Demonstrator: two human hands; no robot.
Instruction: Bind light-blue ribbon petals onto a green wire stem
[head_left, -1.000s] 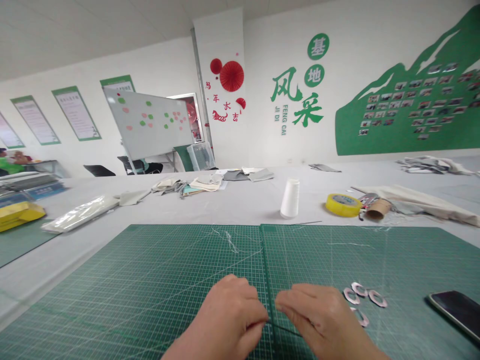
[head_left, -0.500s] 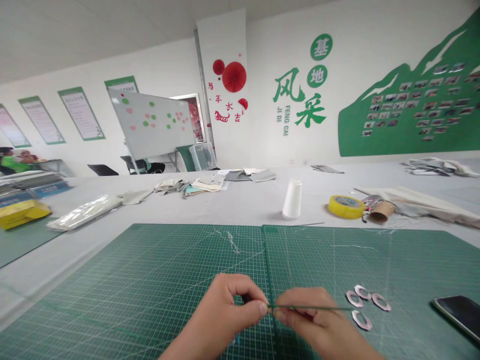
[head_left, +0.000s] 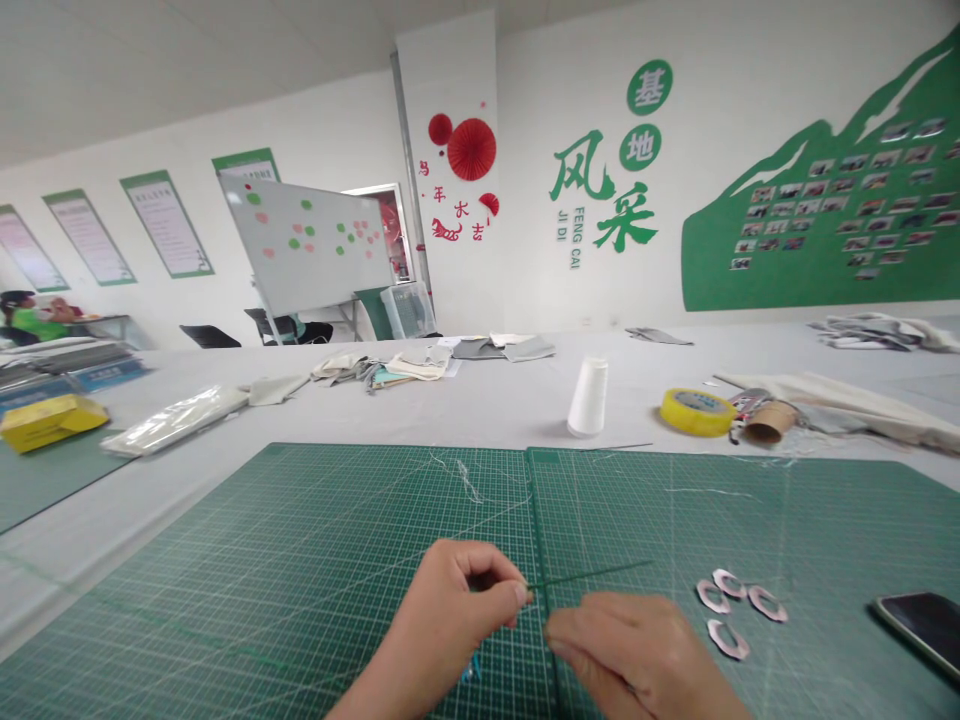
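Pinching between thumb and forefinger: one thin green rod (head_left: 589, 572), smooth and stiff-looking, held near its end by left hand (head_left: 457, 625), long axis running rightward, slightly rising, above green gridded cutting mat (head_left: 225, 570); right hand (head_left: 637, 650) just below the rod, fingers loosely curled, any hold unclear

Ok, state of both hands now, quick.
Left hand: closed, pinching a thin green rod.
Right hand: open, loosely curled, nothing visible in it.

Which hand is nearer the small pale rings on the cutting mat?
Right: the right hand sits just left of the small pale rings; the left hand is farther left.
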